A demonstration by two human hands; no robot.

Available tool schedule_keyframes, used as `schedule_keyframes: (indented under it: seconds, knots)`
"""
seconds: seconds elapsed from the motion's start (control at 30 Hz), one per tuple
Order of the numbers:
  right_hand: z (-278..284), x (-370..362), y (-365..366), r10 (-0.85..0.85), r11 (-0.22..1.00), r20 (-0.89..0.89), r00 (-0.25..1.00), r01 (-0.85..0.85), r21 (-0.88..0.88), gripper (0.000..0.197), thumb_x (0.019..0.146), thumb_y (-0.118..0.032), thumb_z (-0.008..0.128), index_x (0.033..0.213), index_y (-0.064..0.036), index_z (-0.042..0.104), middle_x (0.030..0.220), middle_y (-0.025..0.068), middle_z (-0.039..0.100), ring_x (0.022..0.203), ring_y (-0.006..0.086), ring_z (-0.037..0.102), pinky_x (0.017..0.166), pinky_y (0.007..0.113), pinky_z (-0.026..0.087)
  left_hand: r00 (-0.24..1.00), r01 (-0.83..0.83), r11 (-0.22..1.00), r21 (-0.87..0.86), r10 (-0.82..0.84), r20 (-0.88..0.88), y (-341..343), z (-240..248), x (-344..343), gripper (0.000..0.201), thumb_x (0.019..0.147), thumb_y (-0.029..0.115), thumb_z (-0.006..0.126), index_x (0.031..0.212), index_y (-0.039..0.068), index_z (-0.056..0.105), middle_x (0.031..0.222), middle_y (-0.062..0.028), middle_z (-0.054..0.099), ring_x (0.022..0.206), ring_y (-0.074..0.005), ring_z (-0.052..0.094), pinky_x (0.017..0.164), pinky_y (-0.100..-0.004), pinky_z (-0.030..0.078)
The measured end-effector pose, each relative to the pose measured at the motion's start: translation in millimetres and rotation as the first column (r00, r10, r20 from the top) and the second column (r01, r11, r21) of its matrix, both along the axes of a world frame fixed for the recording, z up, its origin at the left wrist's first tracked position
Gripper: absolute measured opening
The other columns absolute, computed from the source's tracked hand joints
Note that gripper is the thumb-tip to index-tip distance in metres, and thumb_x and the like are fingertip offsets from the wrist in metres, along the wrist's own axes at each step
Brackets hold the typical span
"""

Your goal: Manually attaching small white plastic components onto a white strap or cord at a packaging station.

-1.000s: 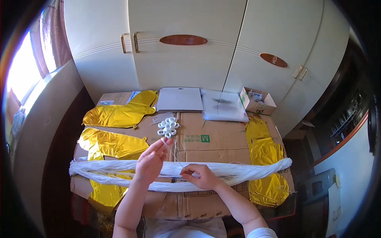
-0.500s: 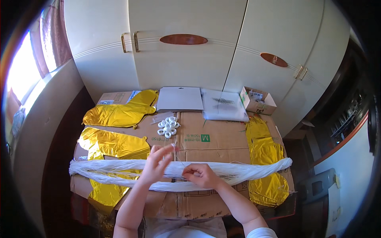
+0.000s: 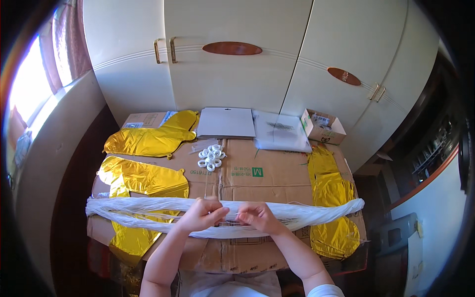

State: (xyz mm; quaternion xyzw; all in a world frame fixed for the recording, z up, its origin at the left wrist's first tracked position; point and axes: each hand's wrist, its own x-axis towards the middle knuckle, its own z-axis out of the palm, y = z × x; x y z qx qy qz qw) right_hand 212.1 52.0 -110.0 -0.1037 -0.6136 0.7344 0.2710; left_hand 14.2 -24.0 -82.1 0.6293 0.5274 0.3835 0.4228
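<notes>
A long hank of white string [image 3: 316, 213] lies stretched from left to right across the cardboard-covered table. My left hand [image 3: 203, 215] is over the middle of the hank, its fingers closed in a pinch. Close beside it, my right hand [image 3: 260, 218] is also pinched, thumb against the fingers. A thin white strand runs between the fingertips of both hands; where its ends go is hidden. A thin upright line shows just beyond my left hand. Farther back sits a small heap of white rings [image 3: 212, 157].
Gold foil balloons [image 3: 148, 180] lie flat at the left, and more gold foil [image 3: 331, 190] at the right. Grey-white sheets [image 3: 226, 122], clear plastic bags [image 3: 281, 131] and an open small carton [image 3: 324, 127] line the back edge, before a pale cabinet [image 3: 237, 84].
My left hand has come down and toward my right hand, its raised fingers now closed in a pinch. My right hand has moved slightly right and stays closed.
</notes>
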Motion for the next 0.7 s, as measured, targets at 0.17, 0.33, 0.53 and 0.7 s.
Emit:
schedule_keyframes:
  seconds: [0.17, 0.33, 0.53, 0.7]
  knots:
    - [-9.9, -9.3, 5.4, 0.000, 0.994, 0.124, 0.992, -0.013, 0.106, 0.018, 0.089, -0.018, 0.053, 0.087, -0.0017, 0.061, 0.073, 0.0004, 0.057, 0.066, 0.0057, 0.050, 0.060, 0.021, 0.042, 0.464, -0.046, 0.992, 0.121, -0.087, 0.882, 2.5, 0.6, 6.3, 0.021, 0.086, 0.019, 0.053, 0.075, 0.005, 0.062, 0.067, -0.0038, 0.058, 0.083, -0.0159, 0.053, 0.075, -0.0311, 0.040]
    - [-4.8, -4.7, -0.5, 0.034, 0.999, 0.034, 0.999, -0.034, 0.023, 0.018, 0.089, -0.018, 0.054, 0.086, -0.0019, 0.061, 0.070, 0.0004, 0.056, 0.062, 0.0051, 0.048, 0.057, 0.021, 0.040, 0.967, -0.209, 0.904, 0.372, 0.248, -0.059, 4.6, -3.1, 6.7, 0.023, 0.087, 0.017, 0.049, 0.078, 0.001, 0.062, 0.078, -0.0049, 0.061, 0.075, -0.0153, 0.049, 0.074, -0.0335, 0.039]
    - [0.2, -8.8, 4.6, -0.197, 0.956, 0.138, 0.971, 0.159, 0.245, 0.014, 0.086, -0.015, 0.058, 0.083, -0.0021, 0.062, 0.065, 0.0004, 0.054, 0.060, 0.0052, 0.048, 0.056, 0.020, 0.039, 0.508, 0.059, 0.968, 0.245, -0.240, 0.827, 0.9, -16.6, -3.5, 0.020, 0.088, 0.016, 0.046, 0.085, 0.002, 0.060, 0.083, -0.0107, 0.060, 0.072, -0.0169, 0.050, 0.073, -0.0342, 0.040]
    - [-8.4, -7.1, -0.8, -0.153, 0.910, 0.087, 0.984, 0.106, 0.402, 0.014, 0.085, -0.013, 0.058, 0.084, -0.0004, 0.062, 0.073, 0.0034, 0.059, 0.071, 0.0087, 0.053, 0.065, 0.023, 0.041, 0.968, -0.247, 0.905, 0.346, 0.213, 0.133, 5.9, -11.4, 6.6, 0.017, 0.086, 0.009, 0.047, 0.091, 0.000, 0.060, 0.085, -0.0094, 0.063, 0.080, -0.0175, 0.052, 0.077, -0.0323, 0.040]
